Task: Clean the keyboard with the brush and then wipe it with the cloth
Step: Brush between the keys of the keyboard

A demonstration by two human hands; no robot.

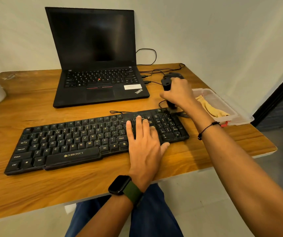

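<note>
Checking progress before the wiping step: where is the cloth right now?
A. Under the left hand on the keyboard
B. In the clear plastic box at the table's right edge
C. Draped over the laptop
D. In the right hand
B: the cloth lies in the box, while the right hand grips the brush.

Warm, fairly dim indoor light; soft shadows lay under the arms, wide-angle edges bowed, slight softness throughout.

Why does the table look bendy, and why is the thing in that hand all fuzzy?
Head view: the wide-angle lens bows the table edges and walls; the brush in the right hand is smeared by motion blur near the keyboard top corner; warm light gives a soft shine on the wood; the laptop screen is dark.
</note>
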